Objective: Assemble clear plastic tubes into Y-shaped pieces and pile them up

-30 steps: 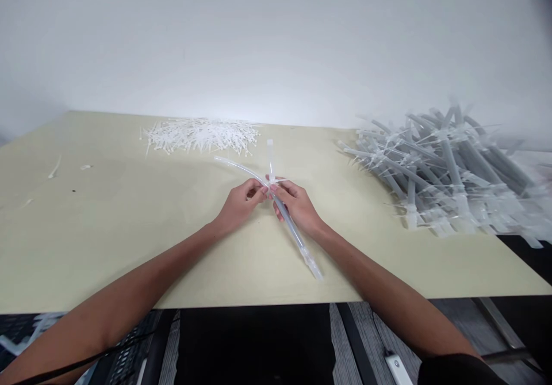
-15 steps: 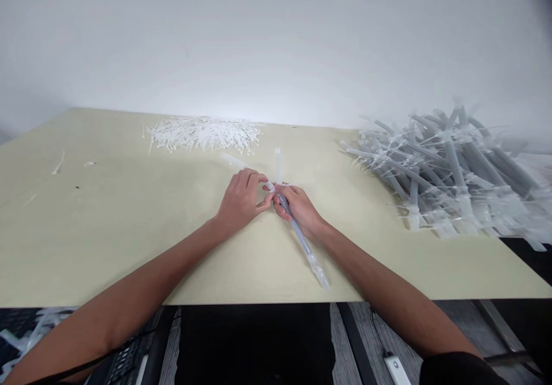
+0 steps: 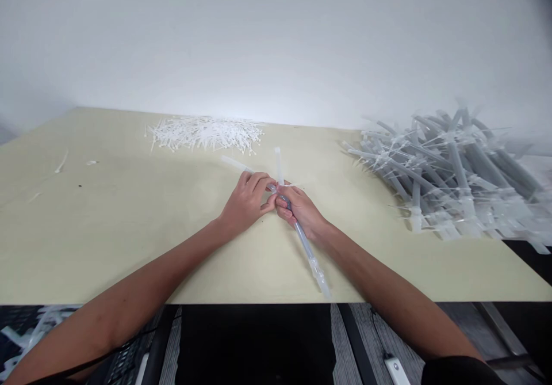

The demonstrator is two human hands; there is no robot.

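Observation:
Between my hands is a branched translucent plastic tube assembly (image 3: 304, 242), its long grey-blue leg slanting down toward the table's front edge. One clear branch stands up behind the joint and another runs to the upper left. My right hand (image 3: 301, 208) is wrapped round the tube just below the joint. My left hand (image 3: 249, 199) pinches at the joint with thumb and fingers, around the tube's upper-left branch. A thin white cable tie (image 3: 295, 186) sticks out to the right at the joint; its other end is hidden by my fingers.
White cable ties (image 3: 207, 134) lie in a loose heap at the back of the pale table (image 3: 129, 212). A large pile of similar tube assemblies (image 3: 448, 172) occupies the right side. Below the left edge, a dark crate (image 3: 17, 316) holds white tube pieces. A white power strip (image 3: 397, 370) is lower right.
My left hand has shifted slightly right, closer to my right hand. My right fingers have closed more around the tube, whose lower end has swung slightly down.

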